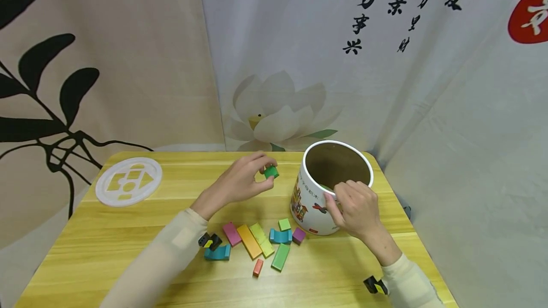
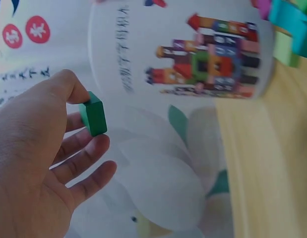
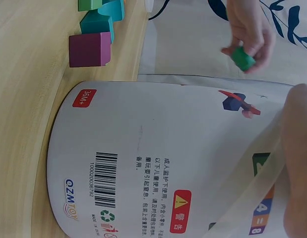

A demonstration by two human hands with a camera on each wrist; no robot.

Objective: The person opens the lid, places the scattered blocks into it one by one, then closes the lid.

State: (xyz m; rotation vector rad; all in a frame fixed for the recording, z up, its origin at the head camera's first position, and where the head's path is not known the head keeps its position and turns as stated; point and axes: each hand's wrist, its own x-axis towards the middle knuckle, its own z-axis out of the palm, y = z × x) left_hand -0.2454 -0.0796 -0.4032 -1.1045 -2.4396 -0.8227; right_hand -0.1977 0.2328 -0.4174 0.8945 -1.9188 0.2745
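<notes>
My left hand pinches a small dark green block between thumb and fingers, above the table and left of the bucket; the block shows clearly in the left wrist view. My right hand grips the white rim of a printed bucket, thumb on the outside wall. The bucket stands upright at the right of the table, its inside mostly in shadow with a bit of green near the rim. In the right wrist view, its printed wall fills most of the picture.
Loose blocks lie in front of the bucket, among them an orange one, a purple one, a small red one and blue arches. A white round plate with cut-out shapes lies at the far left. A printed curtain hangs behind.
</notes>
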